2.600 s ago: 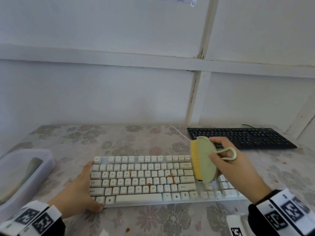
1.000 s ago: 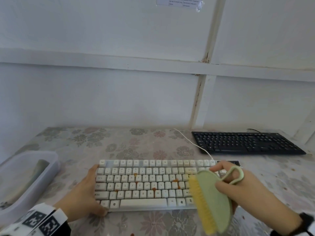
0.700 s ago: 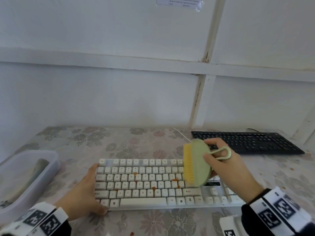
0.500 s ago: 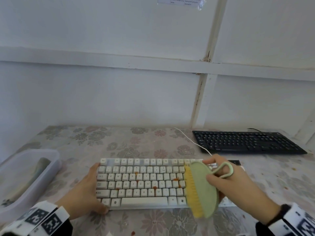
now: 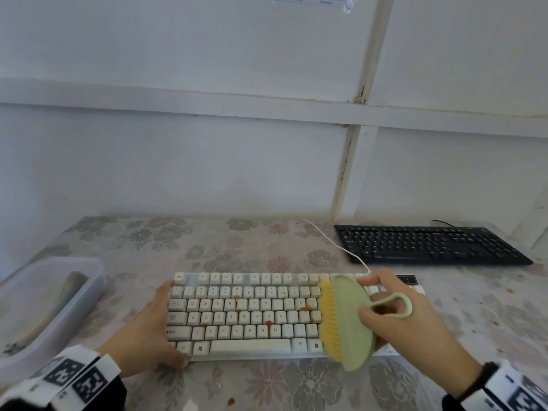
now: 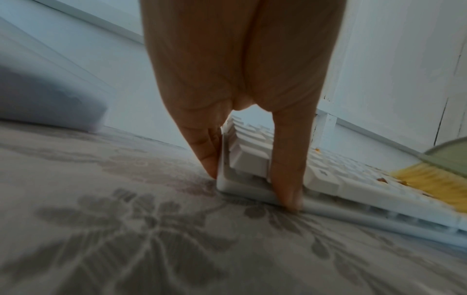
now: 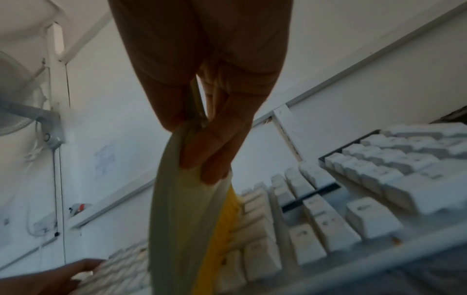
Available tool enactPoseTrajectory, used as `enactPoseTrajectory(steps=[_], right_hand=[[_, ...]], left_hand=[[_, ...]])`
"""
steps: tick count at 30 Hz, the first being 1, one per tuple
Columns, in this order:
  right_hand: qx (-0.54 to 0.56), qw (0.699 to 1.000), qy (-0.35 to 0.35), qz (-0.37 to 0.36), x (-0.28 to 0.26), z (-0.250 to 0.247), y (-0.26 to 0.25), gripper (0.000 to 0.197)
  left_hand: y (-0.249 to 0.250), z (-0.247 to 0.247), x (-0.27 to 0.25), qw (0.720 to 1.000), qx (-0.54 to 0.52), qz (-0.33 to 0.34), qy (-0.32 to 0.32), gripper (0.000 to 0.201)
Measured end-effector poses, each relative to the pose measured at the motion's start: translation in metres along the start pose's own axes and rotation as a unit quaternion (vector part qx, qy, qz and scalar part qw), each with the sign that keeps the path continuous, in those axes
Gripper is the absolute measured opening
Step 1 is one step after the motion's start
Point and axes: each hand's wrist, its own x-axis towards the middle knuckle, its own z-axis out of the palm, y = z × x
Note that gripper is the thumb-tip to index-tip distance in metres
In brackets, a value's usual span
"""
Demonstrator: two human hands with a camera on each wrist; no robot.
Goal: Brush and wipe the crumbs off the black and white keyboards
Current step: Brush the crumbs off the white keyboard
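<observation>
The white keyboard lies in front of me on the flowered table, with orange-brown crumbs between its letter keys. My right hand grips a green brush by its back and loop handle. The brush's yellow bristles face left and touch the keys at the right end of the letter block. My left hand braces the keyboard's left end, with straight fingers along the side and the thumb on the front edge. The black keyboard lies at the back right, untouched.
A translucent plastic tub stands at the left edge of the table. A white cable runs from the white keyboard toward the wall. A loose crumb lies on the cloth near the front, and more specks lie at the right.
The brush swept from the keyboard's back rows down toward its front edge and now sits on the keys at the right of the letter block. My left hand has stayed put.
</observation>
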Motion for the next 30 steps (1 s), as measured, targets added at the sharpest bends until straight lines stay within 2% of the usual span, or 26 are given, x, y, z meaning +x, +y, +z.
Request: enactPoseTrajectory(steps=[4,9,11,14,19,21,27,30], right_hand=[[-0.006,0.999,-0.041,0.004,0.000,-0.010,-0.009,0.023],[0.031,0.995,0.075,-0.061,0.026,-0.011,-0.022,0.026],[0.041,0.992,0.094,-0.076,0.033,-0.005,-0.021,0.027],[0.018,0.995,0.064,-0.069,0.033,0.002,-0.015,0.026],[0.004,0.998,-0.049,-0.028,0.011,0.004,-0.009,0.021],[0.005,0.998,-0.058,-0.026,0.009,-0.001,-0.012,0.021],[0.051,0.994,0.069,-0.063,0.027,-0.006,-0.019,0.024],[0.044,0.996,0.059,-0.045,0.029,-0.001,-0.013,0.022]], left_hand=[[0.000,0.000,0.000,1.000,0.001,-0.003,-0.001,0.123],[0.003,0.000,0.000,1.000,0.000,-0.002,-0.003,0.122],[0.002,0.000,-0.001,1.000,-0.004,-0.003,-0.004,0.123],[0.000,0.000,0.000,1.000,0.006,0.000,-0.002,0.124],[0.000,0.001,0.001,1.000,0.013,-0.004,0.001,0.125],[-0.001,0.001,0.001,1.000,0.014,-0.009,0.002,0.127],[-0.001,0.001,0.001,1.000,0.014,-0.015,0.003,0.129],[-0.002,0.001,0.002,1.000,0.013,-0.018,0.003,0.130]])
